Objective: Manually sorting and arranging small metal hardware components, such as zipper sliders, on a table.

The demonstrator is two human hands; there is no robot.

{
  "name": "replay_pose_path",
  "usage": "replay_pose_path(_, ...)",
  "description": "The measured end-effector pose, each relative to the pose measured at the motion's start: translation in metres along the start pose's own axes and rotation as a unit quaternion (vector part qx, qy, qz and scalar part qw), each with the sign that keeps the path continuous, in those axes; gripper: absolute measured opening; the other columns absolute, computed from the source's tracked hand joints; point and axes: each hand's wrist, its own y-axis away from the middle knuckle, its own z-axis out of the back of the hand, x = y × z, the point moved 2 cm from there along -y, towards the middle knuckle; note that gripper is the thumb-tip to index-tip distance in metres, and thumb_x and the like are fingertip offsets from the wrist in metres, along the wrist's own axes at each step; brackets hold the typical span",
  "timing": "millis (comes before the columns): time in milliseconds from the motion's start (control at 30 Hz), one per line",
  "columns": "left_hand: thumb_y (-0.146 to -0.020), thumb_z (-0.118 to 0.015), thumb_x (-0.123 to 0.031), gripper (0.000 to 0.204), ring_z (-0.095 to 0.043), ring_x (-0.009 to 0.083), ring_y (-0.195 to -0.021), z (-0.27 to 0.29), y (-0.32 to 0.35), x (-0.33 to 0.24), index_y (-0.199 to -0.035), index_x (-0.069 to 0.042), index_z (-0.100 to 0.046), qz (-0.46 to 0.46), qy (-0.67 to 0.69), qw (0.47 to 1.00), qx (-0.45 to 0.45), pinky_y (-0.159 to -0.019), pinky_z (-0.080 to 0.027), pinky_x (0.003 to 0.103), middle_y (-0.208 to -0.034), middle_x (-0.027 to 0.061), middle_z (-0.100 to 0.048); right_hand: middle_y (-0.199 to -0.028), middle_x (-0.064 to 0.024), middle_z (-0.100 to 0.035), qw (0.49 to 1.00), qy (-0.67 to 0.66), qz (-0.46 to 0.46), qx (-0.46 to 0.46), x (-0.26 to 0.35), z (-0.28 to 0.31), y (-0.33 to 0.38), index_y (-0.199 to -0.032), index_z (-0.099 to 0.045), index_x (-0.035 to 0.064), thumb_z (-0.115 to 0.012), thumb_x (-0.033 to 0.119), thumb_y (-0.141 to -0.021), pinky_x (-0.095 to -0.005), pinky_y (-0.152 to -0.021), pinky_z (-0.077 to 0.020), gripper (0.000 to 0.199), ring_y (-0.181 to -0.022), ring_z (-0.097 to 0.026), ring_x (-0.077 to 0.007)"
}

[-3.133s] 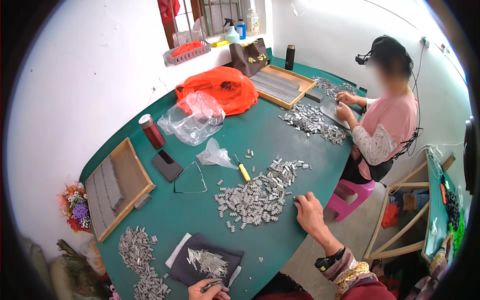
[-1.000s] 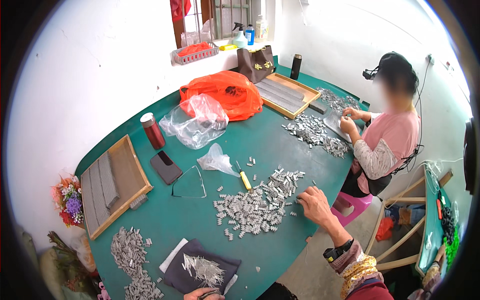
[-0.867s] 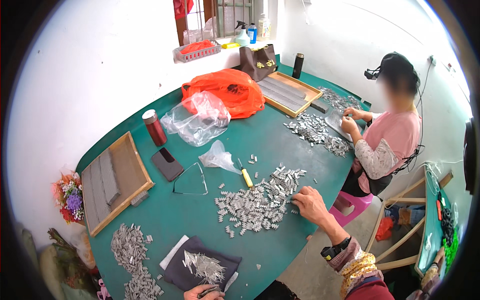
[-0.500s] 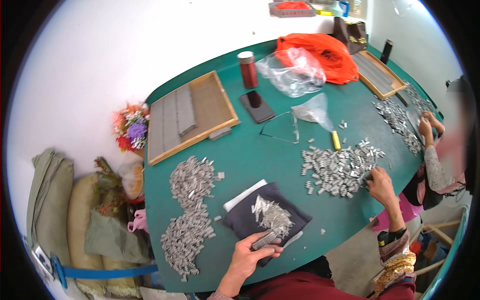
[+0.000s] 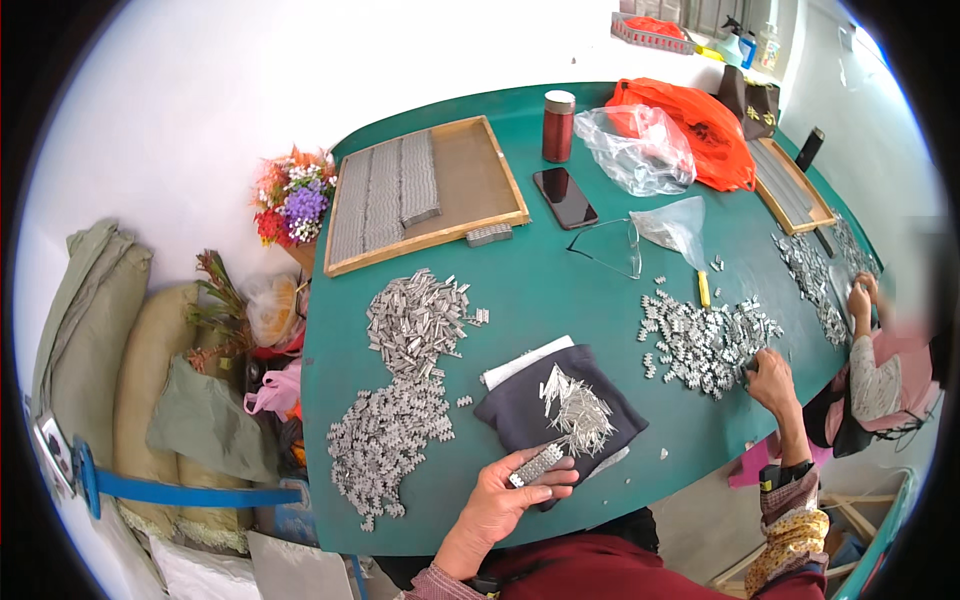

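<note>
My left hand (image 5: pixel 497 505) is closed around a small block of stacked grey metal pieces (image 5: pixel 537 466), held above the near edge of a folded dark cloth (image 5: pixel 512 408). On that cloth lies a heap of thin silvery pins (image 5: pixel 584 418). My right hand (image 5: pixel 774 384) is at the near right edge of a loose pile of small ridged metal pieces (image 5: pixel 700 340). Its fingers are pinched together, and a small dark thing shows at the fingertips, too unclear to name.
Two more heaps of metal pieces, a far one (image 5: pixel 415 325) and a near one (image 5: pixel 385 450), lie left. Behind are a wooden tray (image 5: pixel 475 165) with grey rows, a red flask (image 5: pixel 558 130), a phone (image 5: pixel 565 198), glasses (image 5: pixel 607 262) and plastic bags (image 5: pixel 690 120). A co-worker's hands (image 5: pixel 862 298) work far right.
The whole view has shifted, so the table things appear further right. The block in my left hand has turned and shows its ridged face. My right hand stays by the same pile.
</note>
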Motion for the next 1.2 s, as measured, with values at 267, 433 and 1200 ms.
replay_pose_path(267,-0.084,-0.055,0.018,0.053,-0.062,0.0389,-0.115,0.007,0.006,0.000,-0.135,0.010,-0.045,-0.009,0.024,1.000,-0.002,-0.096,-0.055,0.043,-0.127,0.0324,-0.056,-0.091,-0.0226,-0.059,0.999,0.031,-0.009,-0.010,0.000,-0.005,0.000,-0.085,-0.057,-0.0027,-0.067,0.009,-0.074,-0.0495,-0.081,-0.0455,0.018,-0.092,-0.058,-0.0414)
replay_pose_path(433,-0.081,-0.057,0.015,0.051,-0.064,0.0398,-0.110,0.009,0.003,0.004,-0.131,0.013,-0.046,-0.028,0.020,0.999,0.008,-0.092,-0.055,0.045,-0.124,0.0328,-0.058,-0.092,-0.0226,-0.059,0.997,0.051,0.005,-0.057,0.005,-0.002,0.011,-0.086,-0.056,-0.0015,-0.064,0.007,-0.074,-0.0505,-0.081,-0.0459,0.017,-0.092,-0.057,-0.0416)
replay_pose_path(1200,-0.084,-0.060,0.010,0.026,-0.072,0.0354,-0.075,0.023,0.001,0.016,-0.110,0.009,-0.061,-0.025,0.000,0.997,-0.077,-0.064,-0.063,0.042,-0.094,0.0296,-0.068,-0.091,-0.0196,-0.063,0.995,-0.064,-0.073,-0.026,0.013,-0.005,0.013,-0.086,-0.061,-0.0007,-0.068,0.012,-0.078,-0.0467,-0.082,-0.0481,0.016,-0.091,-0.061,-0.0392)
